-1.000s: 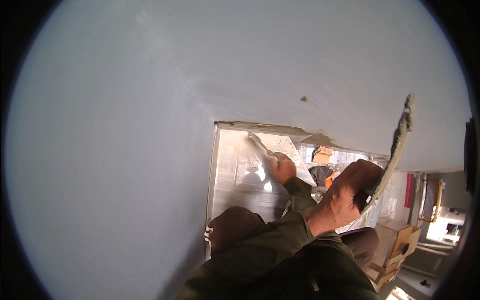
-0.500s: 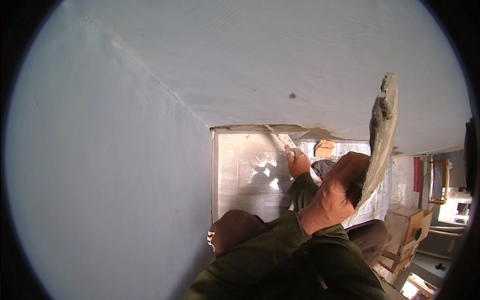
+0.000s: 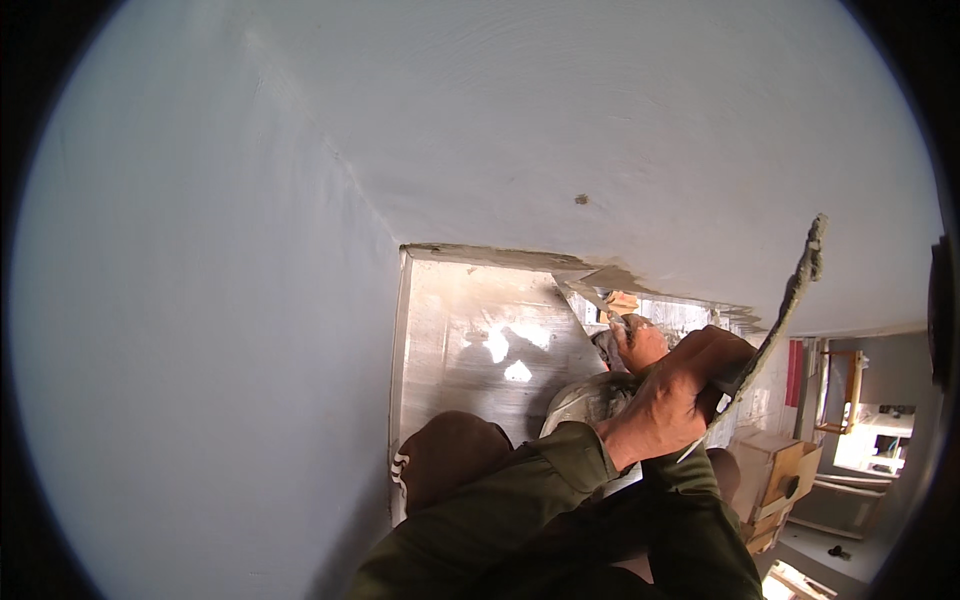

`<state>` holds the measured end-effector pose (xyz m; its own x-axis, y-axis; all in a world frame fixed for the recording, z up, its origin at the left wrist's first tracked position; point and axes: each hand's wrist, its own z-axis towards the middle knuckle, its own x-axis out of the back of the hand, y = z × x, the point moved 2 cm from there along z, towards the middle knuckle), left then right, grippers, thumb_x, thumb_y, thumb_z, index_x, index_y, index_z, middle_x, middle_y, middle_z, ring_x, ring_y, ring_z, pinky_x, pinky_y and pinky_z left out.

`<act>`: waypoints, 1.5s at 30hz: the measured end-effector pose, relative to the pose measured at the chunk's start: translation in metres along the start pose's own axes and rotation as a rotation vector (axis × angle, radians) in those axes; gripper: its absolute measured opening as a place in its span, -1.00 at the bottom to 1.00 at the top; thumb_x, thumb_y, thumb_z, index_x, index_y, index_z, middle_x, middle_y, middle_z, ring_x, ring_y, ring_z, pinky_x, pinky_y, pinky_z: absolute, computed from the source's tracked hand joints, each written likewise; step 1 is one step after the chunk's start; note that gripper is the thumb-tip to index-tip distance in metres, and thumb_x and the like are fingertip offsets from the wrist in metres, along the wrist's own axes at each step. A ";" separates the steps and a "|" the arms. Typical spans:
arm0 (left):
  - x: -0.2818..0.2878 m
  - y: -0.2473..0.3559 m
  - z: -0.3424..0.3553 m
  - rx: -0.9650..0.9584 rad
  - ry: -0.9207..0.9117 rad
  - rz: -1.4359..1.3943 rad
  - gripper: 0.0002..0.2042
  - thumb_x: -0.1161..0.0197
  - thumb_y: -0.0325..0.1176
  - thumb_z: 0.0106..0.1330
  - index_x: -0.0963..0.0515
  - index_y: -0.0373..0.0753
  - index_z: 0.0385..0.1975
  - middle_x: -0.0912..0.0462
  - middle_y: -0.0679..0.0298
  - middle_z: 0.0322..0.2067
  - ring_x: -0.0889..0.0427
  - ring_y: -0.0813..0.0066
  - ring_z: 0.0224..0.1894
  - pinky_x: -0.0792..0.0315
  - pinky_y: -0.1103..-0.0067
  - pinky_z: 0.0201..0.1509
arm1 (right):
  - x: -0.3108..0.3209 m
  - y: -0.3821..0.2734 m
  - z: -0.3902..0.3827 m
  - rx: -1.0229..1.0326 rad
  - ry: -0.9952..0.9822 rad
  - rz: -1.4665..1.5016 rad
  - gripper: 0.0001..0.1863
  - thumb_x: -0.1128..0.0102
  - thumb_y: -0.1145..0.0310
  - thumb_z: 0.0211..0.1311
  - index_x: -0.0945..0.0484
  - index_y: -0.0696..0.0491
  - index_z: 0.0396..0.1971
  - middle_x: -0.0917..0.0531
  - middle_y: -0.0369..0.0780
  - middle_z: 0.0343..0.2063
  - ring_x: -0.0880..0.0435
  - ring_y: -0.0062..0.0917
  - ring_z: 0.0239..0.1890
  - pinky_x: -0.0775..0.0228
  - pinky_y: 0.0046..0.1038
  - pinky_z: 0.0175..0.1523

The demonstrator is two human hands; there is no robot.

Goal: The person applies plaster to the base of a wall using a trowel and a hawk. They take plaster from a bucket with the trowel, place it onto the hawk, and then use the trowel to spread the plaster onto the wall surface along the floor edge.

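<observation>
Left hand [image 3: 665, 405] clamps a caked board [image 3: 775, 335] edge-on (likely keeping it within reach); just beyond, right hand [image 3: 640, 345] grips a trowel [image 3: 590, 296].

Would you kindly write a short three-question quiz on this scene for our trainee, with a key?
1. Multiple choice: what does the left hand hold?
a) a paint roller
b) a flat board with grey paste along it
c) a power drill

2. True or false: the right hand is empty.

3. Fill the gap: the sleeves on both arms are dark ____.

Key:
1. b.
2. False; it grips a thin-bladed tool.
3. Green.
</observation>
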<state>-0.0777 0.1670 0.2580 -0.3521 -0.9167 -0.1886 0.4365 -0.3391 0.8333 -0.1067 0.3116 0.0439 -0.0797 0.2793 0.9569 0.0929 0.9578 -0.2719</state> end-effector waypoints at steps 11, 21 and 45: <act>0.002 -0.007 -0.003 -0.018 0.033 -0.059 -0.66 -0.06 -0.66 -0.04 -0.40 -0.32 -0.18 -0.47 0.09 -0.24 -0.45 0.10 -0.16 -0.35 0.38 -0.07 | -0.019 -0.012 0.037 0.141 0.011 -0.011 -0.57 -0.03 -0.06 0.11 -0.55 0.02 -0.33 -0.59 0.01 -0.51 -0.57 -0.08 -0.38 -0.38 -0.13 -0.27; 0.004 -0.005 -0.007 -0.048 0.045 -0.109 -0.69 -0.15 -0.61 0.02 -0.39 -0.31 -0.18 -0.47 0.15 -0.25 -0.46 0.16 -0.16 -0.36 0.39 -0.07 | -0.026 0.014 0.082 0.067 -0.161 0.087 -0.41 0.00 -0.19 0.07 -0.55 0.12 -0.34 -0.57 0.08 -0.48 -0.55 -0.03 -0.30 -0.35 -0.15 -0.19; -0.004 -0.009 -0.004 0.038 0.000 -0.025 -0.63 -0.09 -0.70 -0.07 -0.40 -0.31 -0.18 -0.46 0.10 -0.25 -0.46 0.08 -0.15 -0.38 0.39 -0.08 | -0.070 -0.032 0.042 0.109 0.017 0.224 -0.59 0.00 0.05 0.18 -0.43 0.17 -0.42 -0.56 0.06 -0.48 -0.53 -0.02 -0.35 -0.31 -0.12 -0.24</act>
<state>-0.0770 0.1729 0.2495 -0.3625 -0.9081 -0.2098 0.3962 -0.3539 0.8472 -0.1454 0.2646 -0.0187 -0.0519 0.4852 0.8728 -0.0009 0.8740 -0.4859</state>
